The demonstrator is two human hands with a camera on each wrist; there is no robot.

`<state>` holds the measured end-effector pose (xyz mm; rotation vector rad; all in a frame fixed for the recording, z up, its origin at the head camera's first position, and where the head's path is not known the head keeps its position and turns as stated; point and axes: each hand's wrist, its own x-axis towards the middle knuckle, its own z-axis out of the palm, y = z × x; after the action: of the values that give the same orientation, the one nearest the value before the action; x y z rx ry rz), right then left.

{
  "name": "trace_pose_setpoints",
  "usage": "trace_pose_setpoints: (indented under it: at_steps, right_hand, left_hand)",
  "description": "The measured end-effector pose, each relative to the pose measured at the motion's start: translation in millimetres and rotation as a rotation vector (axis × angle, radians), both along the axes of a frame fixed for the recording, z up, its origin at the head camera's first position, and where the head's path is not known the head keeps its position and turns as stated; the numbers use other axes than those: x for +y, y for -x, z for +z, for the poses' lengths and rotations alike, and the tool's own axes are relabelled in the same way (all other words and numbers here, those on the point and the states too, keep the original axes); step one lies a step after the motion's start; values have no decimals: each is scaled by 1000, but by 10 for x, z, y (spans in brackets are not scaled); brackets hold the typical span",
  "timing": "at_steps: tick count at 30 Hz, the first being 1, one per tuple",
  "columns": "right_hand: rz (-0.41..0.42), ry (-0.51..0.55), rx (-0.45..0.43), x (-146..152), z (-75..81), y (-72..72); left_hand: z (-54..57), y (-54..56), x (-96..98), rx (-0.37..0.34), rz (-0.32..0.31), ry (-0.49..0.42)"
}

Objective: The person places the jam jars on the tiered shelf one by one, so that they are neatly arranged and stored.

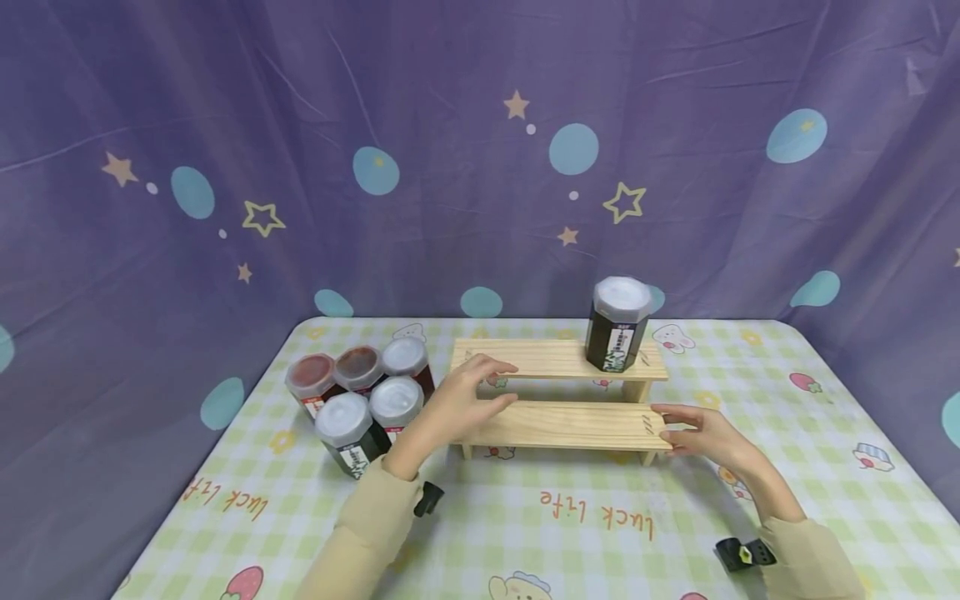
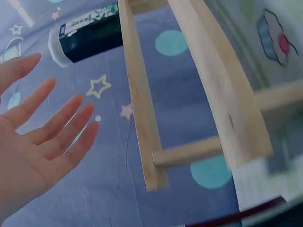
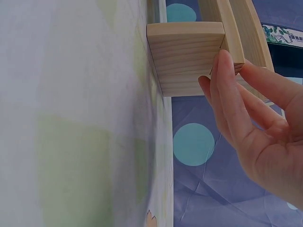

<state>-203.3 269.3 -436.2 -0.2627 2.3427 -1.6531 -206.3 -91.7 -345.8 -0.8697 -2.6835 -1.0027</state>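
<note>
A two-tier wooden shelf (image 1: 573, 425) stands on the table. My right hand (image 1: 708, 435) pinches the right end of its lower board; in the right wrist view, fingers and thumb meet around the board's corner. My left hand (image 1: 459, 407) hovers over the left part of the shelf, fingers spread and nothing in them, as the left wrist view also shows. On the upper board's right end is a dark jar (image 1: 618, 329) with a clear, whitish lid and a white label, upright.
Several lidded jars stand grouped to the left of the shelf, among them a dark one (image 1: 352, 433) in front and a reddish one (image 1: 312, 379) at the left. A checked tablecloth (image 1: 570, 550) covers the table; a purple curtain (image 1: 465, 75) hangs behind.
</note>
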Motion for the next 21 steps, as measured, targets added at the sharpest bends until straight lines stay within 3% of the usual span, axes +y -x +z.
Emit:
trace_pose_setpoints:
  at_steps: [7,13,21]
  right_hand:
    - [4,-3,-1,0,8,-5]
    - [6,-8,1,4,0,0]
    - [12,8,1,4,3,-9]
  left_hand:
    - [-36,-61,-215,52,31,14]
    - [-53,-109,-409,47,93,56]
    - [-88,-181,-674,119,169,65]
